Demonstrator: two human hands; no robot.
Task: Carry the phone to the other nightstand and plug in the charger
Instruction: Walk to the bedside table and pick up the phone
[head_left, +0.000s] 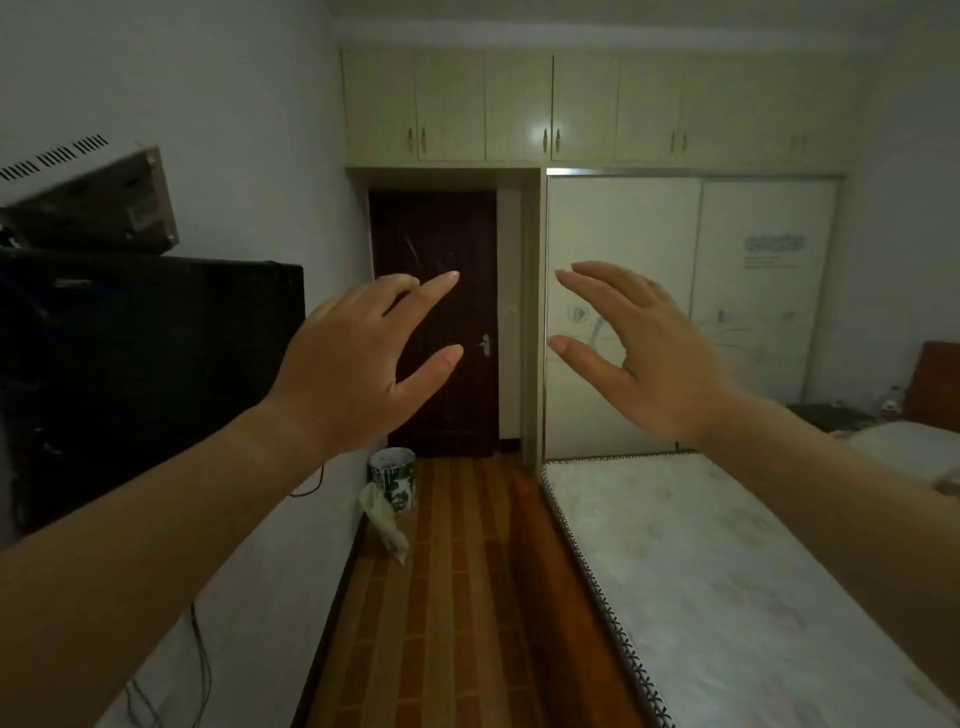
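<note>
My left hand (358, 358) and my right hand (639, 353) are raised in front of me at chest height, palms turned towards each other, fingers spread, nothing in either. A dark nightstand (826, 415) stands at the far right beside the bed's wooden headboard (935, 389), with small pale items on it that are too dim to identify. I see no phone and no charger in this view.
A bed with a bare white mattress (727, 571) fills the right. A wood-floor aisle (441, 597) runs to a dark door (436, 322). A waste bin (395, 478) with a bag stands by the left wall. A black TV (145, 374) hangs left; sliding wardrobe (691, 312) ahead.
</note>
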